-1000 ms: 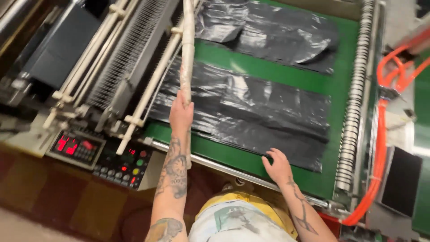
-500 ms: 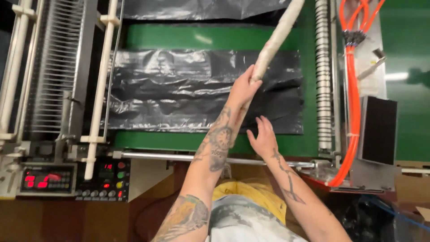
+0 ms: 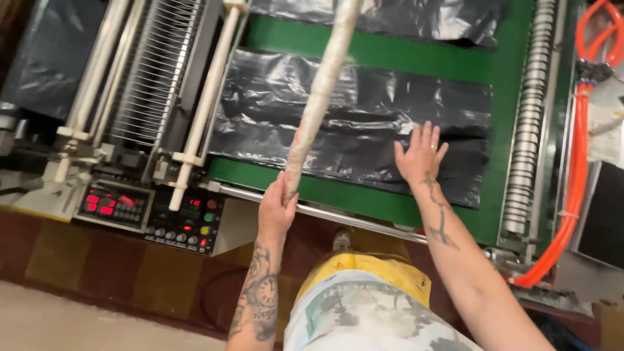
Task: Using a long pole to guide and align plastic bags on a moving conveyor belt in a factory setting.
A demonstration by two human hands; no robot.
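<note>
My left hand (image 3: 276,209) grips the lower end of a long pale wrapped stick (image 3: 322,94) that slants up and away over the machine. My right hand (image 3: 420,155) lies flat, fingers spread, on a stack of black plastic bags (image 3: 351,123) resting on the green conveyor belt (image 3: 364,195). The stick crosses above the left part of that stack. A second stack of black bags (image 3: 403,19) lies farther up the belt.
White rods and a wire rack (image 3: 156,71) stand left of the belt. A control panel (image 3: 149,211) with red displays and coloured buttons sits at the machine's front left. A roller column (image 3: 530,110) and orange hoses (image 3: 575,162) run along the right.
My right hand has moved from the belt's front edge up onto the bag stack and spread flat. My left hand has pulled the stick back towards me; the view shifted.
</note>
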